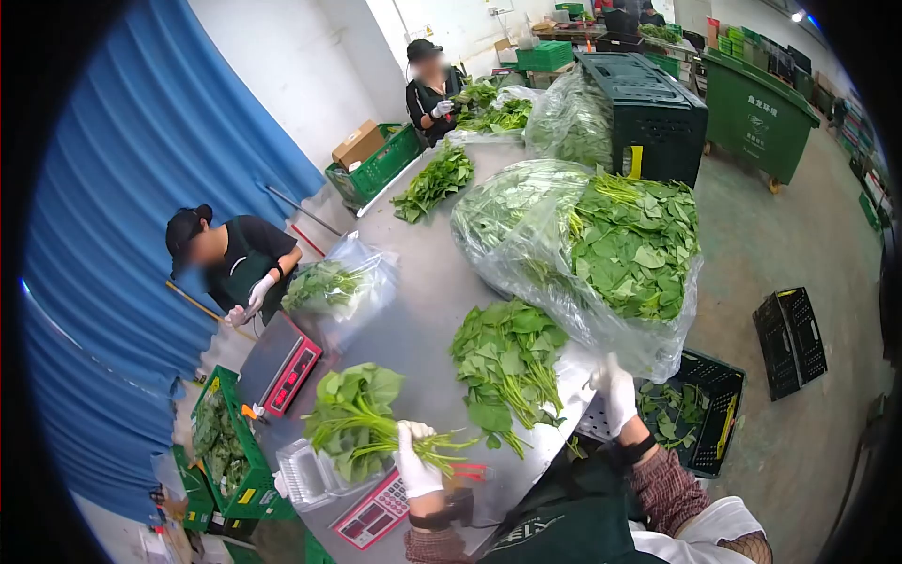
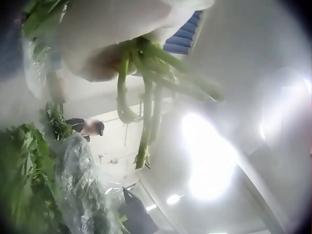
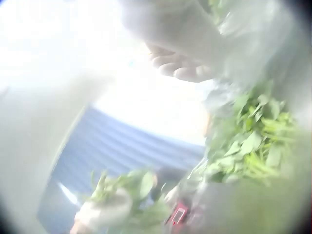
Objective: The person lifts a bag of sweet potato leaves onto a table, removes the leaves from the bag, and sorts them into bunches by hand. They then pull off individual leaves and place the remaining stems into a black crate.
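- Clasped in my left hand (image 1: 418,458), a bunch of leafy greens (image 1: 362,409) is held by its stems, left of the loose pile (image 1: 507,362) on the table.
- My right hand (image 1: 617,393), gloved like the left, is to the right of that pile, near the large clear bag (image 1: 526,211); whether it touches the plastic I cannot tell.
- From the right wrist, the fingers (image 3: 190,74) of this hand appear, loosely bent with nothing visible in them; the head view shows mainly its back.
- From the left wrist, I see the stem ends (image 2: 144,112) jutting out past my glove, some bent over, with a bright ceiling light (image 2: 209,156) that the head view leaves out.
- Only the head view takes in the keypad scale (image 1: 373,512) and the clear plastic tray (image 1: 315,475), both left of the pile and on my side of it.
- Farther left of the pile is a red scale (image 1: 291,371); the right wrist catches it too, small and blurred.
- Right of the pile, the head view alone reveals a dark crate (image 1: 728,414) with leaves inside.
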{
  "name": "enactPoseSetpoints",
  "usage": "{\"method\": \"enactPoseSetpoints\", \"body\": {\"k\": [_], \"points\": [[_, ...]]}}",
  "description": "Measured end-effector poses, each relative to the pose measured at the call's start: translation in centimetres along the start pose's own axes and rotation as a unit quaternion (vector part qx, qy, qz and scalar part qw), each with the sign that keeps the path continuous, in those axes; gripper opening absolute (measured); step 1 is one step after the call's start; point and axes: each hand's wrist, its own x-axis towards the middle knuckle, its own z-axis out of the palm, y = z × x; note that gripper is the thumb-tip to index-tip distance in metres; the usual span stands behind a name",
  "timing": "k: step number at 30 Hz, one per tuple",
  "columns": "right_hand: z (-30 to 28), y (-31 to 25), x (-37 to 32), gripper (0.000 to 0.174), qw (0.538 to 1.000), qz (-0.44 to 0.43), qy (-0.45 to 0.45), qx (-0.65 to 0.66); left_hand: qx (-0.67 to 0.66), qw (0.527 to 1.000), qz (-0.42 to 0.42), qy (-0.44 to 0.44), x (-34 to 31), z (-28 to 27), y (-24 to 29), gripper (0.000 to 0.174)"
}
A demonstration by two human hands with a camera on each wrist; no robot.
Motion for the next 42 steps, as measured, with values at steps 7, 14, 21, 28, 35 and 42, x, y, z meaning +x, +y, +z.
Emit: {"method": "enactPoseSetpoints", "body": {"k": [7, 14, 21, 28, 35, 42], "points": [[-0.4, 6.9, 1.8, 0.035, 0.607, -0.221, -0.097, -0.757, 0.011, 0.994, -0.089, -0.065, -0.8, 0.2, -1.4, 0.007], [-1.4, 6.4, 3.9, 0.028, 0.899, 0.091, -0.136, -0.405, 0.030, 0.995, -0.096, -0.004, -0.8, -0.2, -1.3, 0.015], [-2.1, 5.1, 3.7, 0.024, 0.875, -0.048, -0.058, -0.478, 0.111, 0.986, -0.128, 0.009, -1.4, 1.4, -2.3, 0.017], [3.9, 0.3, -2.3, 0.015, 0.889, -0.233, -0.093, -0.383, 0.157, 0.982, -0.096, -0.033, -1.9, 3.4, -4.2, 0.019], [6.9, -0.7, -6.3, 0.009, 0.821, -0.270, -0.235, -0.444, 0.135, 0.982, -0.052, -0.117, -3.2, 5.3, -5.1, 0.027], [4.7, 0.0, -6.8, 0.013, 0.876, -0.341, -0.110, -0.324, 0.132, 0.989, -0.042, -0.044, -3.4, 6.4, -5.1, 0.013]]}}
